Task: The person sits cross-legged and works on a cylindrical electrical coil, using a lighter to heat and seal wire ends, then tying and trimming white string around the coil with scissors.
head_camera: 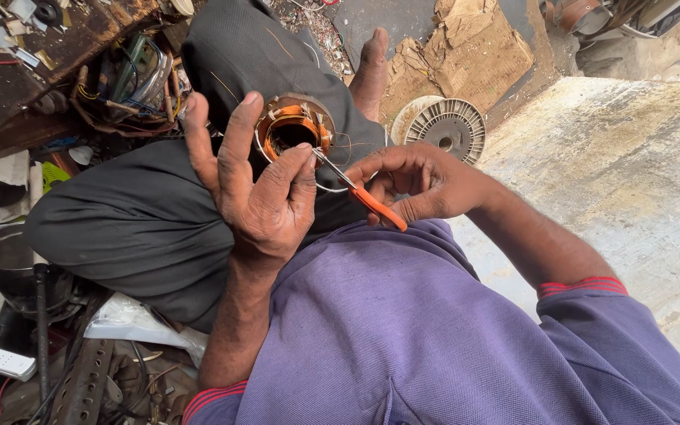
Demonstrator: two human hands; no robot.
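Copper-wound coil [293,130] pinched by left hand [265,197]; right hand [423,185] grips orange-handled scissors [364,197].

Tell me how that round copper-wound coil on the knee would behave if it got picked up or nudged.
The copper-wound coil probably feels heavy for its size, given its dense windings. Its ring shape suggests it could roll off the knee if nudged. Loose wire strands look springy and easily bent; the left hand steadies it.
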